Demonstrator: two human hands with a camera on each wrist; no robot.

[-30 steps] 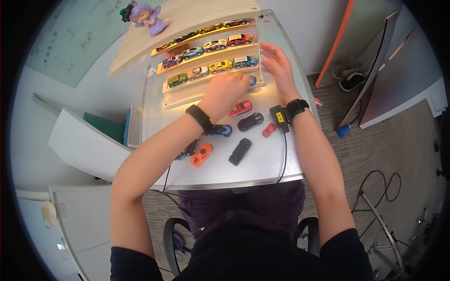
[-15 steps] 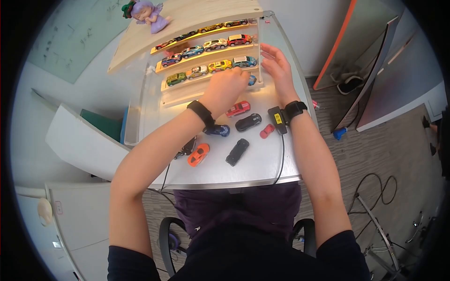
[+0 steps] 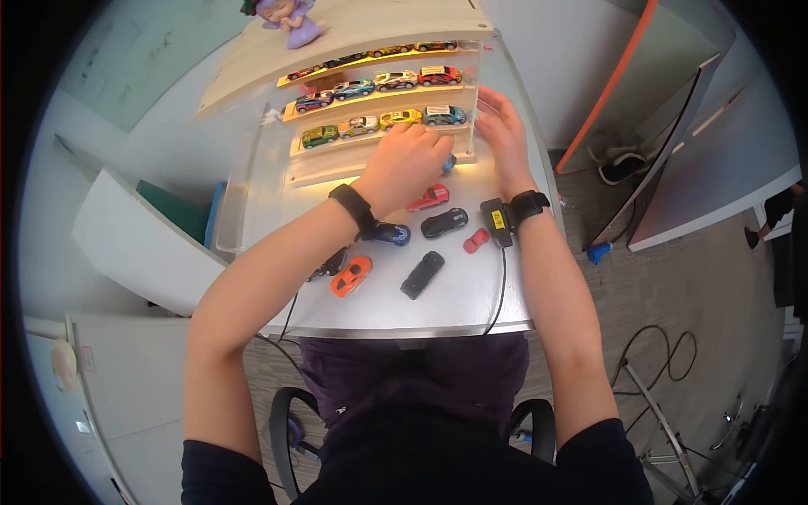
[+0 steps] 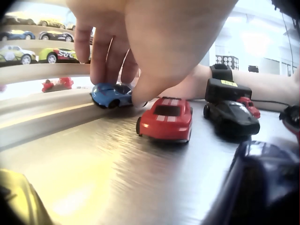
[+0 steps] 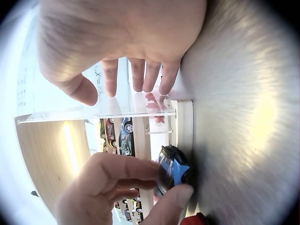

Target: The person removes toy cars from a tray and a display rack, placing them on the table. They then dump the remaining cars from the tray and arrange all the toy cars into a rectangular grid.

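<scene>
Right wrist view: left hand [image 5: 108, 183] pinches blue car [image 5: 172, 169], mostly hidden in head view; right hand [image 5: 124, 44] fingers straight.

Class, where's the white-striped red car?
In the left wrist view, the white-striped red car sits near centre, right of the blue car the left hand pinches.

Head view: left hand [image 3: 406, 168] mostly hides blue car [image 3: 449, 162]; figurine [image 3: 301, 32] cropped.

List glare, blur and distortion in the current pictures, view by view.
Head: fisheye bending and dark corners, warm glow in the display case; left wrist: yellow glare on the silvery tabletop, dark blue car blurred, background washed out; right wrist: glare streaks on the tabletop, bright light strip inside the case.
</scene>
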